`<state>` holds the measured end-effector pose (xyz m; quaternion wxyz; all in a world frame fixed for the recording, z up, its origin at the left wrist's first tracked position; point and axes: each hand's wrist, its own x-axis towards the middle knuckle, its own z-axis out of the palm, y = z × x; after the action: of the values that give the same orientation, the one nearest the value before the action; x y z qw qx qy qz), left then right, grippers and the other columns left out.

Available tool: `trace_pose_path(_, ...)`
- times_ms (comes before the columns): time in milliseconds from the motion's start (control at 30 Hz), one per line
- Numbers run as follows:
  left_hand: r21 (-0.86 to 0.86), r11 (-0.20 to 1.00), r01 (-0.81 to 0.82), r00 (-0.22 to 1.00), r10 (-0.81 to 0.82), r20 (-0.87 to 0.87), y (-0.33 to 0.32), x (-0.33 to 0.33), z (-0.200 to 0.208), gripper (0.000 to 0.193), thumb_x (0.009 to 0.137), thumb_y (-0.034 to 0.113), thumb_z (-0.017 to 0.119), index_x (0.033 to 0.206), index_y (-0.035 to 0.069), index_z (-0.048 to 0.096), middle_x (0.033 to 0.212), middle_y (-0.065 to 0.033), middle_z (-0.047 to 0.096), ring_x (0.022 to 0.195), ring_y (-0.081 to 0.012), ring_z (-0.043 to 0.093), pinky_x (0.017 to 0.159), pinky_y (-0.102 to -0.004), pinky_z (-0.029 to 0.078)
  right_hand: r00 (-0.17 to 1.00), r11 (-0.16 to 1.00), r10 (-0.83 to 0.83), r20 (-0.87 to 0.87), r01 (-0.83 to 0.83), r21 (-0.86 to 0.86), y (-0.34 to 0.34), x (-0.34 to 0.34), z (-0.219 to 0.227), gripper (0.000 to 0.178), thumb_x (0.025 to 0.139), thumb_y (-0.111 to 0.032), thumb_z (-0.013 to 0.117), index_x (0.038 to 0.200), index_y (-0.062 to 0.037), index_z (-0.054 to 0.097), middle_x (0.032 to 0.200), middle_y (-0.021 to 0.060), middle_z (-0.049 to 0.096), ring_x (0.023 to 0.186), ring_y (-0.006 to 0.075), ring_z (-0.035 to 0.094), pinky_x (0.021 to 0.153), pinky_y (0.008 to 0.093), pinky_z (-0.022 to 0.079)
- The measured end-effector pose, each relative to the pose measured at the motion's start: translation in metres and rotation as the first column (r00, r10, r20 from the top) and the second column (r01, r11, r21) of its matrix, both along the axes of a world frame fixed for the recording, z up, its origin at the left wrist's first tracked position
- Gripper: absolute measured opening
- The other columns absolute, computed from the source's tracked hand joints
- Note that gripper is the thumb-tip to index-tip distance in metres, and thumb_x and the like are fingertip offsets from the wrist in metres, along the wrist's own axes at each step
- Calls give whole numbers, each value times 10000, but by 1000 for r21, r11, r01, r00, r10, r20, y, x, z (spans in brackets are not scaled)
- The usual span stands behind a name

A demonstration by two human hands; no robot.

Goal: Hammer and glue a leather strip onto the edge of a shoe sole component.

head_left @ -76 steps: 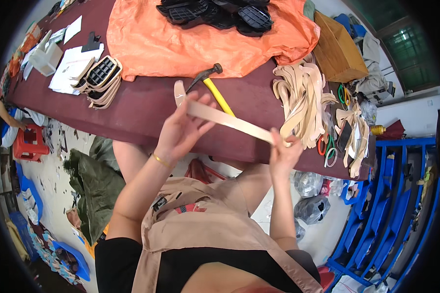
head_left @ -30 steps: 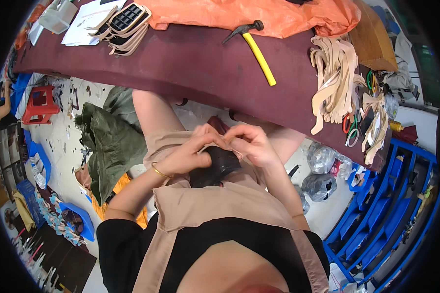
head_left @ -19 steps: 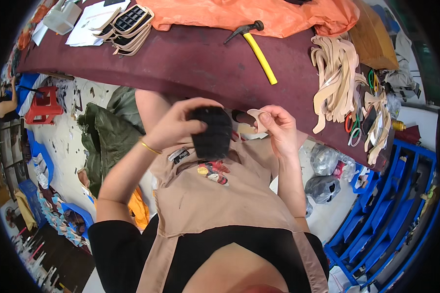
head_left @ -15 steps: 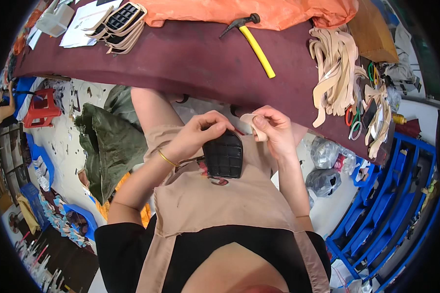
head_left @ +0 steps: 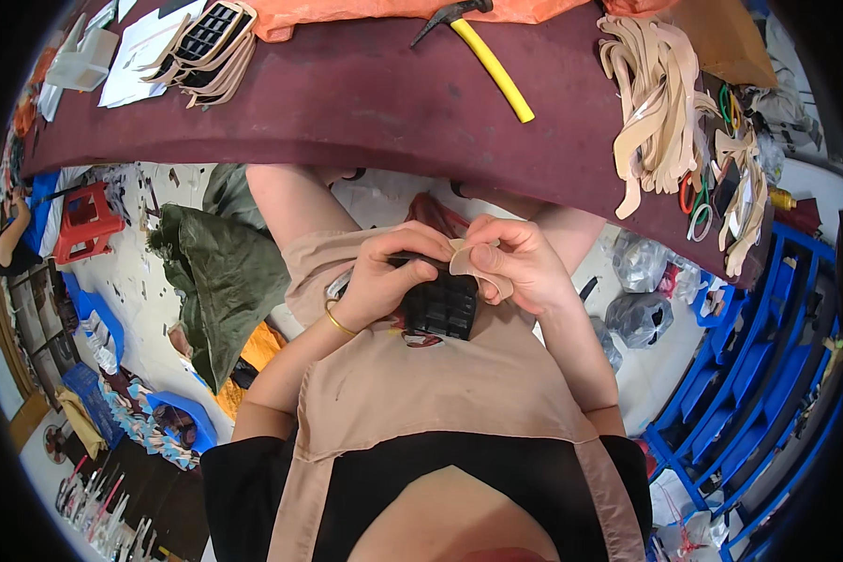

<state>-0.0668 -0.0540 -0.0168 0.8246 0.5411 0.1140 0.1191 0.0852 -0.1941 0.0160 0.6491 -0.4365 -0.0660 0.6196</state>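
Note:
Over my lap, my left hand [head_left: 389, 276] is closed on the upper left edge of a black gridded plate [head_left: 440, 309] with a rounded top. A curled beige strip [head_left: 478, 270], which looks like leather, is pinched in my right hand [head_left: 525, 267]. One end of this strip meets the plate's upper edge beside my left fingertips. My fingers hide the exact contact there and part of the plate's top. Beneath the plate lies my beige apron [head_left: 421, 393].
On the dark red table [head_left: 347, 103] lie a yellow-handled hammer [head_left: 492, 70], a stack of beige-edged gridded plates [head_left: 211, 51], a pile of beige strips [head_left: 656, 103] and scissors [head_left: 698, 211]. A blue rack [head_left: 721, 393] stands right, a red stool [head_left: 86, 223] left.
My right hand has brought the strip left against the plate's upper edge, close to my left fingertips. The plate has tilted and its grid side shows more deeply. The head view has shifted slightly.

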Motion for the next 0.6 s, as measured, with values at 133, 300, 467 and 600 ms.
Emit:
trace_pose_path(133,129,987,-93,995,86,55,-1,2,0,214,807,191,699,926,24,637,939,-76,603,901,-185,576,814,-302,450,1000,1000,7,-24,-7,13,5,0,1,116,872,-113,636,894,0,643,712,51,600,481,73,524,402,188,394)
trace_pose_path(300,147,983,-114,993,108,44,-3,4,0,295,835,312,680,910,45,579,906,-71,572,823,-147,524,752,-265,412,999,997,33,-21,-34,-68,11,-2,7,154,862,-135,656,912,10,657,637,34,597,446,54,486,385,181,348)
trace_pose_path(467,109,983,-144,990,143,17,-3,5,-1,234,846,246,670,885,44,559,891,-65,567,834,-145,526,757,-258,409,999,996,51,-15,-52,-74,15,-1,12,166,849,-145,674,913,9,672,622,31,596,437,47,472,384,184,333)
trace_pose_path(600,125,981,-147,989,148,5,-3,4,-4,191,851,196,660,880,44,550,878,-61,564,833,-150,529,759,-262,413,1000,995,25,-14,-26,-94,18,-2,12,169,845,-142,678,916,11,674,624,31,598,438,46,467,387,189,331)
